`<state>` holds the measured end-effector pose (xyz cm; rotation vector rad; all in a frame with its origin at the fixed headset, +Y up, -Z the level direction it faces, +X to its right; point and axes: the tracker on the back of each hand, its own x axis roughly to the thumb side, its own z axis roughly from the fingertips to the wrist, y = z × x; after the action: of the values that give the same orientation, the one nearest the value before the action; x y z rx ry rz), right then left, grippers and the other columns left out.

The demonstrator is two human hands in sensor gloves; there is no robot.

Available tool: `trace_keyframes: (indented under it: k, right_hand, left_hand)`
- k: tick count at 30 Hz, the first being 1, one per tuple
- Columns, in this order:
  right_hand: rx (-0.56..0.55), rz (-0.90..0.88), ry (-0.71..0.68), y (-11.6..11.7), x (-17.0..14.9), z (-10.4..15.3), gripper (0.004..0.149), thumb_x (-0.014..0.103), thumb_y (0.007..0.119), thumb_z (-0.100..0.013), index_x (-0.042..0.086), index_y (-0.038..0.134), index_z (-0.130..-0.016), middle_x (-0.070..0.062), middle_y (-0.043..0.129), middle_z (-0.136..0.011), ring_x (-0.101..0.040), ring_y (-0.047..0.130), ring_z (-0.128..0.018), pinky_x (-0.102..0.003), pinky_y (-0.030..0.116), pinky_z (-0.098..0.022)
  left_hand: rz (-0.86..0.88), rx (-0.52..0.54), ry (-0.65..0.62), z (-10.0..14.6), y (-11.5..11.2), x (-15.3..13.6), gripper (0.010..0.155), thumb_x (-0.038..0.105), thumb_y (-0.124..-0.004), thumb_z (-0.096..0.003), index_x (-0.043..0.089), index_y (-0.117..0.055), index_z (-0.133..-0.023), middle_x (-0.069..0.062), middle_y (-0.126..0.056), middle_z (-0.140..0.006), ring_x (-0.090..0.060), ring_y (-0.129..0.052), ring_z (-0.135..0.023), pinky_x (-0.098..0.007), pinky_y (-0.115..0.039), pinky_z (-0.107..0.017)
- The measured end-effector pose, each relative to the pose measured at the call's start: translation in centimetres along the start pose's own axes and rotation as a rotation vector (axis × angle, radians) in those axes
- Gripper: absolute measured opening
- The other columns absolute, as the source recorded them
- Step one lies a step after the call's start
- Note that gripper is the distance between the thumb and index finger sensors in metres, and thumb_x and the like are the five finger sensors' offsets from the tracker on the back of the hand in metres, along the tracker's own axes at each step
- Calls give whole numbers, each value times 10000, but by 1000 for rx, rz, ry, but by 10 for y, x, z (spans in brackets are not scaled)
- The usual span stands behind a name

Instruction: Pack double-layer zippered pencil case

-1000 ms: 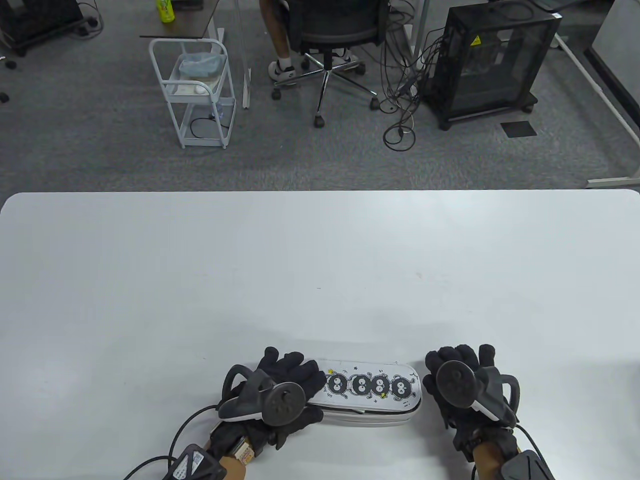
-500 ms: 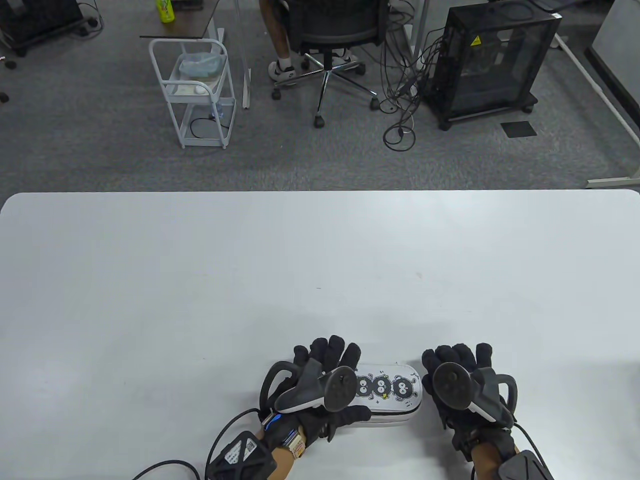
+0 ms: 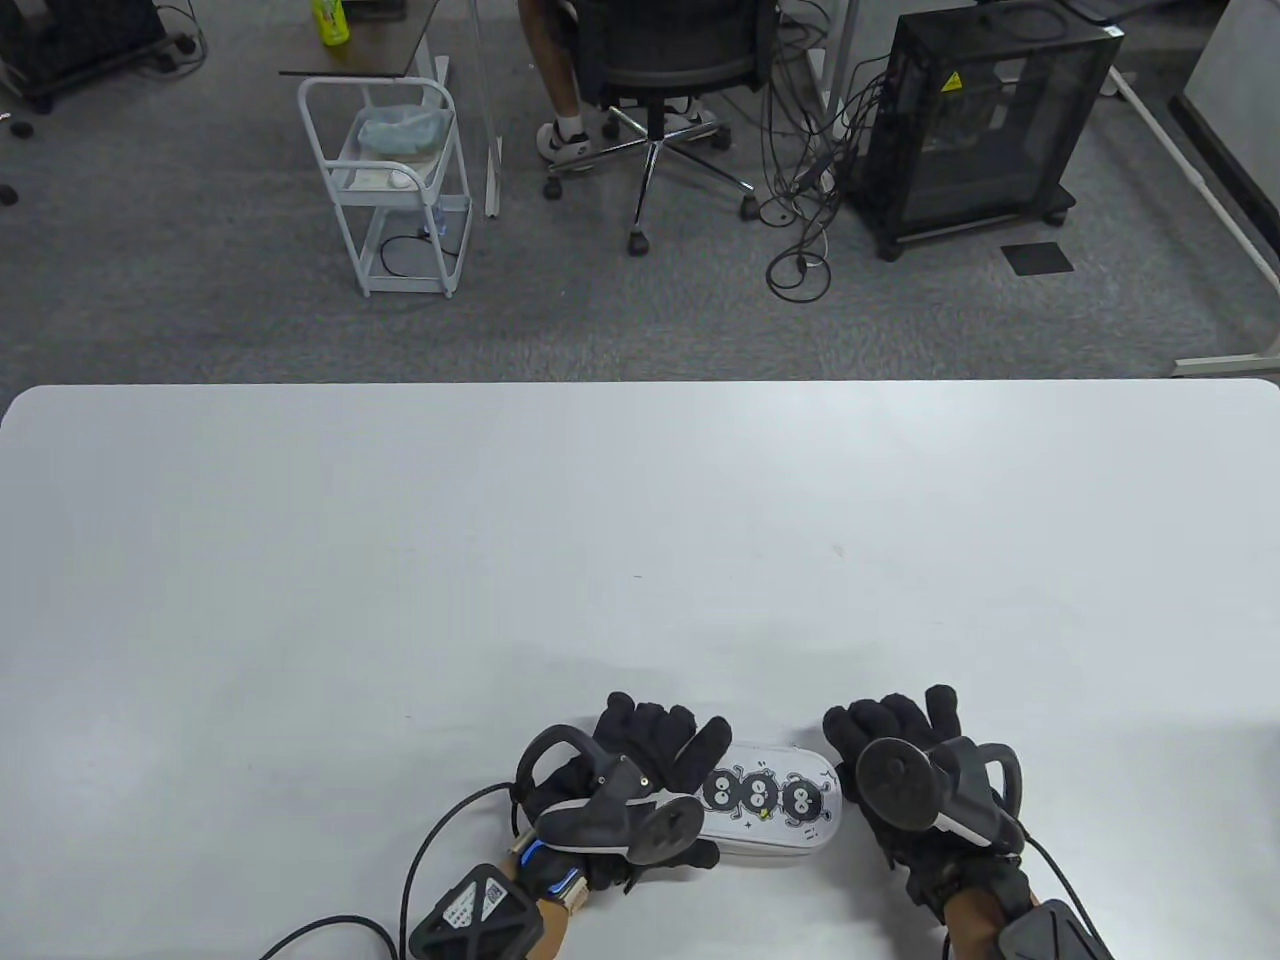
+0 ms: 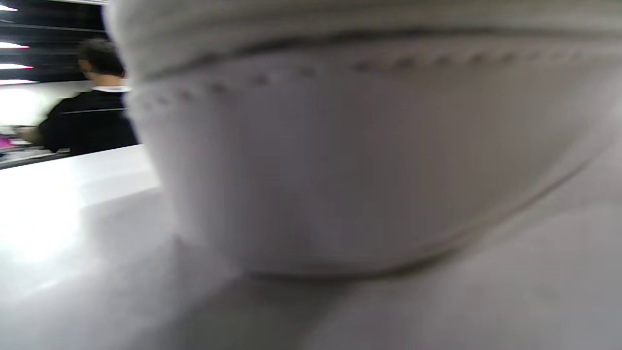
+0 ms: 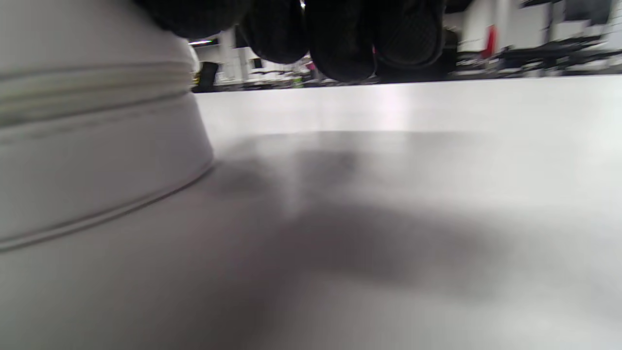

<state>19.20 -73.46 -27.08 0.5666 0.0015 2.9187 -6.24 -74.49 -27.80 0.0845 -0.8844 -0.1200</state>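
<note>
Both gloved hands sit at the near edge of the white table (image 3: 300,560), flanking a pencil case (image 3: 775,815). Left hand (image 3: 640,770) lies over the case's left half, fingers (image 3: 665,735) spread across the lid and thumb along its near side. Right hand (image 3: 905,775) rests just beside the rounded right end, fingers curled; whether it touches the case cannot be told. Lying flat and lengthwise, the case is white and oblong, printed with black fuzzy round-eyed figures; wrist views show a smooth wall (image 4: 340,170) with stitching and a ribbed seam (image 5: 87,92). Beyond the hands, smooth tabletop stretches open to the far edge. Farther off, grey carpet holds a wire cart (image 3: 395,190), an office chair (image 3: 660,60) and a black cabinet (image 3: 985,120).
</note>
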Motion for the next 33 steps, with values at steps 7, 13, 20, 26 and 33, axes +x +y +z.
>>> trace_keyframes:
  k: [7, 13, 20, 26, 33]
  right_hand:
    - [70, -198, -192, 11, 17, -8, 689, 423, 769, -354, 316, 626, -1020, -44, 827, -1029, -358, 794, -943, -603, 391, -744]
    - [219, -397, -271, 19, 33, -10, 667, 356, 794, -360, 269, 659, -1007, -28, 850, -1019, -366, 751, -975, -610, 377, -745]
    - [103, -409, -246, 20, 32, -9, 473, 339, 767, -373, 218, 845, -824, -31, 971, -756, -311, 895, -777, -603, 487, -710]
    - [-4, 18, -239, 10, 31, -10, 436, 379, 706, -388, 270, 817, -795, 4, 944, -726, -282, 892, -753, -581, 495, -716]
    - [-73, 41, -64, 1, 12, -9, 435, 369, 712, -391, 239, 830, -789, -11, 948, -683, -287, 898, -705, -579, 496, -714]
  left_hand:
    - [2, 47, -171, 7, 0, -5, 1017, 885, -597, -215, 327, -327, -1021, -47, -605, -1074, -355, -747, -975, -598, -578, -730]
    - [-52, 18, -210, 7, -2, -10, 1060, 919, -547, -135, 375, -267, -1000, 7, -564, -1074, -311, -711, -998, -585, -547, -749]
    - [-49, 4, -154, 8, -3, -16, 1074, 928, -523, -137, 370, -231, -1008, 5, -532, -1085, -315, -682, -1013, -589, -522, -760]
    - [-38, -45, -35, 2, -5, -23, 1057, 930, -495, -166, 393, -208, -1029, 26, -458, -1154, -310, -603, -1099, -635, -492, -762]
    - [17, -48, 242, 8, -6, -46, 1022, 940, -555, -217, 426, -251, -1047, 18, -531, -1133, -291, -741, -991, -516, -719, -642]
